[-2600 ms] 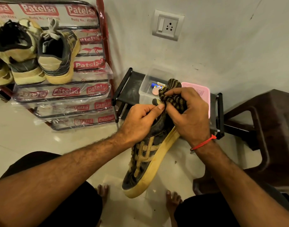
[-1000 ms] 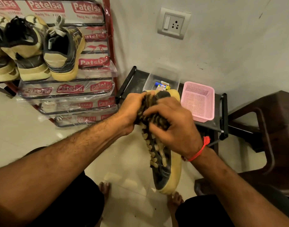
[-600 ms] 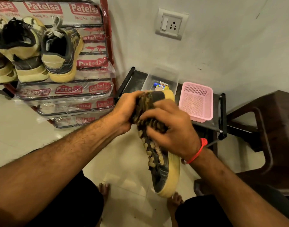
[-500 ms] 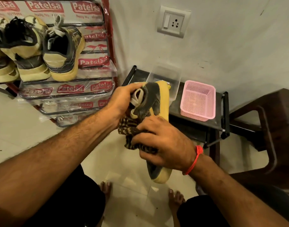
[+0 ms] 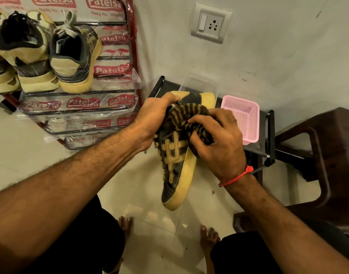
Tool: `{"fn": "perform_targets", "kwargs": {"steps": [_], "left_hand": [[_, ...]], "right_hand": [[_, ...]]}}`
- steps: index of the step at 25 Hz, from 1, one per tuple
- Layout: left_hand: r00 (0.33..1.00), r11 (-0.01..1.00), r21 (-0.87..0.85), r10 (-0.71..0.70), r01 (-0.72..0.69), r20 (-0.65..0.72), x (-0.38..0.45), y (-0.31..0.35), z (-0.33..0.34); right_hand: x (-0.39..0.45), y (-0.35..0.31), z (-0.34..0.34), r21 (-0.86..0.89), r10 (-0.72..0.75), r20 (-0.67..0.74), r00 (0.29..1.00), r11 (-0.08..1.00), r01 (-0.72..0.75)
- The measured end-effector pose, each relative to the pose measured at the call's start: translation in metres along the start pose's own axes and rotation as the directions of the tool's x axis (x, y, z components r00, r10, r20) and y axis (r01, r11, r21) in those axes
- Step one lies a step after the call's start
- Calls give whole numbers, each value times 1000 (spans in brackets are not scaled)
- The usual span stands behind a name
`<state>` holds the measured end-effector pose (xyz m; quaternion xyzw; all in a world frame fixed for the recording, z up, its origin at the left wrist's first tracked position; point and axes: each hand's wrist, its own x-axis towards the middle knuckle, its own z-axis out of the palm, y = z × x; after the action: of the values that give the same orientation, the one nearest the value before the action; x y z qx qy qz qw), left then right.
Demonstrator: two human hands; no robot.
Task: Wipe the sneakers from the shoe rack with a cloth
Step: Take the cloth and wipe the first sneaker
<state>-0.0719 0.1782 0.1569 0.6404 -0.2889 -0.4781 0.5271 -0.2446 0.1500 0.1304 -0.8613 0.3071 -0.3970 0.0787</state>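
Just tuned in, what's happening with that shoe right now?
A seated person is cleaning a dark sneaker with tan stripes and a yellow sole, held in the air above the tiled floor. The left hand grips it at the heel end, toe pointing down. The right hand presses a bunched brown-and-black striped cloth against the shoe's upper side. More sneakers wait on the red metal shoe rack to the left.

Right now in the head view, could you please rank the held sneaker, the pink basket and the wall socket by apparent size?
1. held sneaker, though it is nearer the camera
2. pink basket
3. wall socket
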Motion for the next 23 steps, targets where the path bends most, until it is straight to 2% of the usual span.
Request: {"fn": "perform_targets", "kwargs": {"steps": [3, 6, 13, 16, 19, 23], "left_hand": [[1000, 999, 28, 25, -25, -16, -2, -2, 5], [993, 992, 72, 104, -99, -60, -3, -6, 11], [952, 931, 246, 296, -271, -72, -12, -18, 25], [922, 927, 223, 344, -303, -179, -11, -22, 22], [906, 958, 125, 286, -260, -311, -4, -17, 14], [889, 944, 167, 324, -284, -324, 2, -14, 8]], "right_hand": [[10, 5, -6, -22, 116, -82, 990, 993, -118], [16, 9, -11, -76, 243, -68, 968, 966, -248], [19, 24, -19, -159, 400, -56, 915, 901, -403], [13, 10, -12, -152, 399, 14, 917, 907, -392], [3, -1, -1, -130, 357, 166, 919, 932, -339], [-8, -4, 9, -138, 276, 345, 897, 960, -242]]}}
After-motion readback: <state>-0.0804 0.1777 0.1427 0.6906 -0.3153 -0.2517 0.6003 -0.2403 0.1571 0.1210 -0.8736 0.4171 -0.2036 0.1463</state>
